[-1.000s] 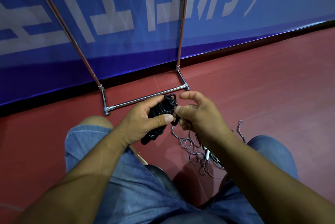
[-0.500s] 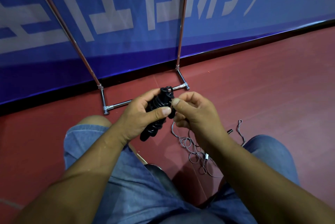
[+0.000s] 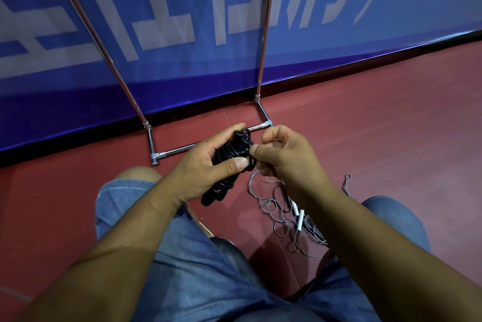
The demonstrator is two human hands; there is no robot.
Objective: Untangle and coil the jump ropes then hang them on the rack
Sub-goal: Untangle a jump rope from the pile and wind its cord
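The left hand (image 3: 206,165) grips the coiled black jump rope (image 3: 230,148), hiding its middle. The right hand (image 3: 284,157) pinches a strand at its top. The right forearm partly covers a tangled grey jump rope (image 3: 300,220) on the floor (image 3: 365,126). The rack (image 3: 177,150) top is cut off.

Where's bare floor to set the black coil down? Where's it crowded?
Widest bare floor: right of the rack, bordered by the banner and the grey rope tangle. Also bare: left of the rack, between banner and left knee. Crowded: that tangle between the knees, below the black coil.
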